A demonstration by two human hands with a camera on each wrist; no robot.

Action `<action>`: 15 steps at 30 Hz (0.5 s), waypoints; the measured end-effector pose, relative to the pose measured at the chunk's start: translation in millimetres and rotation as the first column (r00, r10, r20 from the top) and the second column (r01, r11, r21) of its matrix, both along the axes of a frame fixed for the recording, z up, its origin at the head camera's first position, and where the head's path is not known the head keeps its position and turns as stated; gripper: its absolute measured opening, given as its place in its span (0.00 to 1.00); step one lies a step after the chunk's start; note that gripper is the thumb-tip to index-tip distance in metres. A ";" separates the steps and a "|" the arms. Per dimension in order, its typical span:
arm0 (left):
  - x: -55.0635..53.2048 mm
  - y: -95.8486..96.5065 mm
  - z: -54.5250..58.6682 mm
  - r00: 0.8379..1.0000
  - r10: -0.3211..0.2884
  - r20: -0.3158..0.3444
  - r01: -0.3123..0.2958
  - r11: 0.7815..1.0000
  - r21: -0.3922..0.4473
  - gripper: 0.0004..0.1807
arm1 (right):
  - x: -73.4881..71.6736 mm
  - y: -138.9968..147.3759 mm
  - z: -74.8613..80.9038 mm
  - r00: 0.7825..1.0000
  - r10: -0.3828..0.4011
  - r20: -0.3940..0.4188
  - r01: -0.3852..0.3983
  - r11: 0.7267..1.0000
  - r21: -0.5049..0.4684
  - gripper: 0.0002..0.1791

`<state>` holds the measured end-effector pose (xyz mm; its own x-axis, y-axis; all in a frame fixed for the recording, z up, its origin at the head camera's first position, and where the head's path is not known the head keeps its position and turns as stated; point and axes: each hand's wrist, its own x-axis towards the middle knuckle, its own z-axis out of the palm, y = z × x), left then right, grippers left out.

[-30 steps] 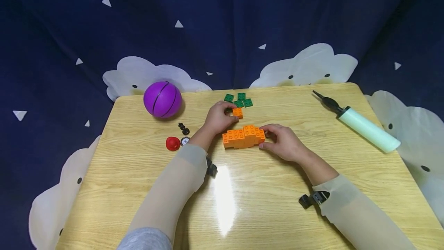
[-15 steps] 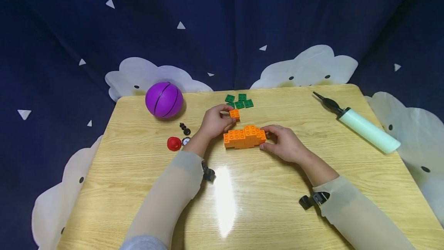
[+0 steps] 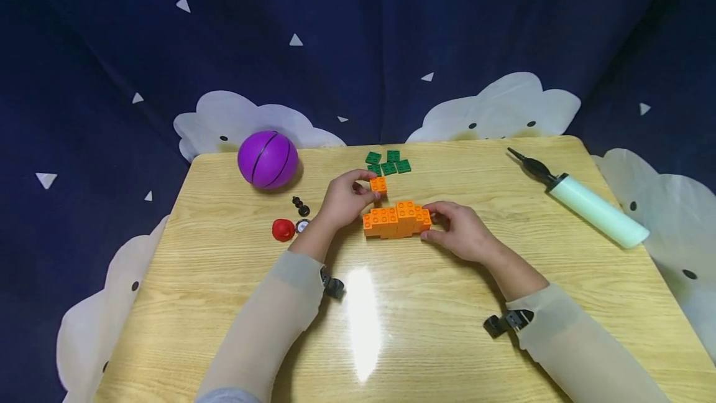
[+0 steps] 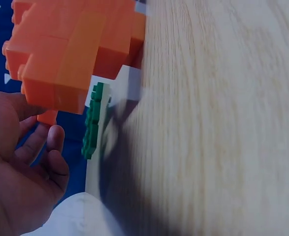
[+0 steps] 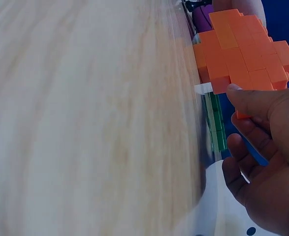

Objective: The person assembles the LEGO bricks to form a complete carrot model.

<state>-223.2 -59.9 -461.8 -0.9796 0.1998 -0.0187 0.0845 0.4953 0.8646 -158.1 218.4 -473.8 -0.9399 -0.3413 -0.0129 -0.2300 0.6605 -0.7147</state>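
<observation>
In the head view, my left hand (image 3: 344, 199) pinches a small orange toy brick (image 3: 378, 185) between thumb and fingers, behind the larger build. It seems to be held just above the table. A stepped build of joined orange bricks (image 3: 396, 222) stands upright in front of it. My right hand (image 3: 463, 232) grips the build's right end with thumb and fingers. The right wrist view shows the right thumb on the near face of the orange build (image 5: 242, 54). Seen from the left wrist, the build (image 4: 60, 73) partly hides the left fingertips and the small brick.
Several flat green bricks (image 3: 388, 168) lie just behind the small orange brick. To the left are a purple ball (image 3: 268, 160), a red hat-shaped piece (image 3: 283, 229), a round white-faced piece (image 3: 302, 226) and a black beaded piece (image 3: 300, 206). A pale green hand pump (image 3: 598, 210) lies at right.
The left hand has drawn the small orange brick slightly left and away from the green bricks, and it appears raised. The right hand keeps its place on the build.
</observation>
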 end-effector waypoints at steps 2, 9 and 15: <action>2.6 -0.2 2.6 1.000 -0.010 -0.005 0.010 1.000 0.002 0.19 | 0.4 0.0 -0.2 1.000 -0.004 -0.001 0.004 1.000 0.000 0.30; 12.1 -2.6 11.9 0.999 -0.021 -0.027 0.021 1.000 0.001 0.20 | 0.0 -1.3 -0.7 1.000 0.000 -0.010 0.000 1.000 0.004 0.30; 20.6 -3.4 20.5 0.998 -0.037 -0.042 0.038 0.999 0.029 0.20 | 0.5 -1.0 -0.3 1.000 -0.002 0.001 0.002 1.000 0.014 0.30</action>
